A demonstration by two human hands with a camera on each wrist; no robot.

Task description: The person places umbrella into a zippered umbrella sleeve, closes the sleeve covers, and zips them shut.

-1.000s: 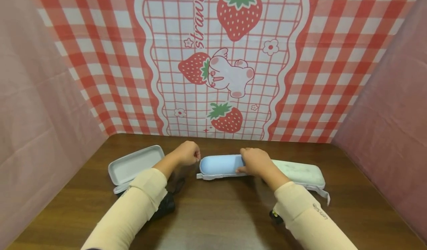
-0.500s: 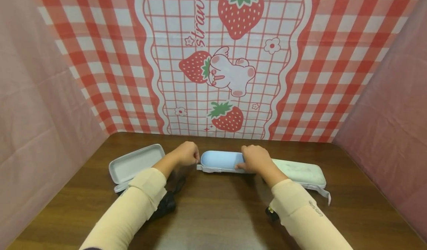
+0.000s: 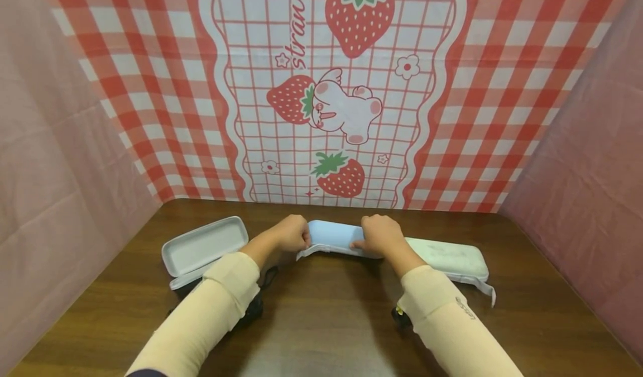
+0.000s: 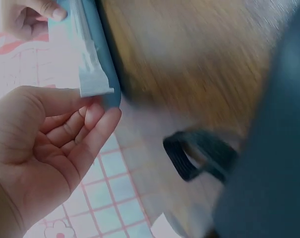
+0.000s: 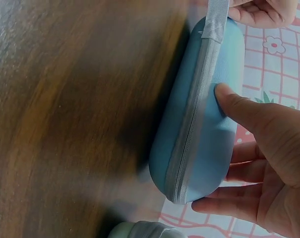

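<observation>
Head view: the long, rounded light blue case (image 3: 334, 234) with a grey zip is right about the middle of the frame, up towards the far edge of the brown wood-look worktop (image 3: 321, 321). I can't tell if it's actually touching the wood or not.

Right hand (image 3: 384, 236) has a proper grip on the case's right end. Right wrist cam backs that up: thumb pressed on the near face, fingers around the other side, and the grey zipper (image 5: 189, 129) running lengthwise and looking closed.

Left hand (image 3: 291, 233) is at the opposite end with its fingers curled in, right by the flat grey fabric strap (image 4: 93, 82). It's touching the end of the case, but honestly I can't make out if it's pinching anything.

Other stuff: a pale green oblong case (image 3: 447, 257) with a grey strap sits to the right of centre, partly behind the right forearm. At left of the frame there's an open grey case (image 3: 205, 246), pale inside facing up. Bottom right of centre in the left wrist view is a blurry black fabric loop (image 4: 177, 156). Red-and-white strawberry-print cloth (image 3: 351, 103) fills the top.
</observation>
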